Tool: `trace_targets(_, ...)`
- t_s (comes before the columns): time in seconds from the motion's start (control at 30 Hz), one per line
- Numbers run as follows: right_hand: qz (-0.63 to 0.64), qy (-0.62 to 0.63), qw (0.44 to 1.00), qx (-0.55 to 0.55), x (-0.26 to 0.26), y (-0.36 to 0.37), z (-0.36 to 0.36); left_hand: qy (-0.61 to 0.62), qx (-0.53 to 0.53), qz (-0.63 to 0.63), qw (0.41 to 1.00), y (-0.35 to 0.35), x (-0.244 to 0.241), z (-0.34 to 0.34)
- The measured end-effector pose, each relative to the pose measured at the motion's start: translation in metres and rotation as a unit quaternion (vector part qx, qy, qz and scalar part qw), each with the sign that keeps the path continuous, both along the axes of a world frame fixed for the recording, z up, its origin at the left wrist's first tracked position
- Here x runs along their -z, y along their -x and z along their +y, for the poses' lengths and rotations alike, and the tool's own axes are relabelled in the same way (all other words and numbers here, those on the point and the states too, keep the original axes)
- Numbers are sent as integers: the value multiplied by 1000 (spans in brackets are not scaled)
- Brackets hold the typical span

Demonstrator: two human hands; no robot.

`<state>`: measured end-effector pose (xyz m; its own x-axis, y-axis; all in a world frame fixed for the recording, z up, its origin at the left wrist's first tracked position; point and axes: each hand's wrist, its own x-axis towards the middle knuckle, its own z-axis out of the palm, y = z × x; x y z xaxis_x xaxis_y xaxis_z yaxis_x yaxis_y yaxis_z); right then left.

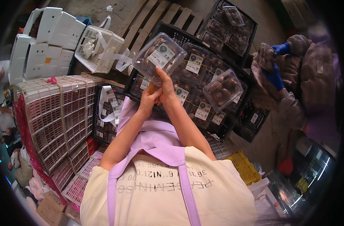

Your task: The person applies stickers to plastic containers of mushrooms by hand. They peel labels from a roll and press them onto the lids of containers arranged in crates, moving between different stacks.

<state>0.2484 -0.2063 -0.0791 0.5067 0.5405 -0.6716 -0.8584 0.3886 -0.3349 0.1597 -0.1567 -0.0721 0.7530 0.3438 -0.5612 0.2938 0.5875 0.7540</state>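
Observation:
A clear plastic clamshell box (152, 63) of round brown produce, with a white and green label (161, 54), is tilted above a black plastic crate (160, 26). My right hand (165, 87) grips its near edge, with a finger or thumb against the lid. Pressed close to it, my left hand (150, 99) touches the right fingers just below the box; its grip is partly hidden. A small yellowish thing (152, 88) shows there, unclear. More labelled clamshell boxes (193, 62) with thin yellow bands fill the crate. One unlabelled-looking clamshell box (224, 90) lies tilted on top of them.
Another black crate (228, 31) of boxes stands beyond. At right a person's blue-gloved hands (276, 76) hold a clamshell box (265, 56). Left are a label strip (105, 103), stacked plastic crates (59, 115), a white basket (112, 42) and white foam boxes (52, 31). A wooden pallet (149, 17) lies behind.

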Motion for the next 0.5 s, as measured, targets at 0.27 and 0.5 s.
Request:
trace_targets(0.27,-49,39,997,40,-21,23,2,-141,52,70,986,20,-9,2)
trace_targets(0.5,-147,58,985,-74,0,28,-18,-54,-207,149,965,67,5,88)
